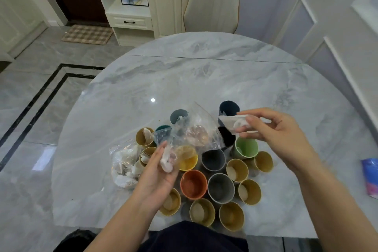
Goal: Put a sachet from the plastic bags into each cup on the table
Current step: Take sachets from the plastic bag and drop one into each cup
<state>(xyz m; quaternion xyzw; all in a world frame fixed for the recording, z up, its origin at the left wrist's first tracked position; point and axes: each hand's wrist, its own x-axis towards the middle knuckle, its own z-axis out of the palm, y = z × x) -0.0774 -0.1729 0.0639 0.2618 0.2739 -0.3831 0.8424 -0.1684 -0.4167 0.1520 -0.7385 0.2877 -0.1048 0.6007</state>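
right hand (272, 131) pinches a white sachet (235, 121) at 1 o'clock of the cup cluster, over the black cup (227, 136) by the green cup (246, 147). drop it straight down, rims are tight. left hand (161, 168) grips the crinkly clear bag (192, 131); second bag (125, 164) lies on the glossy marble surface (204, 80) at 9.
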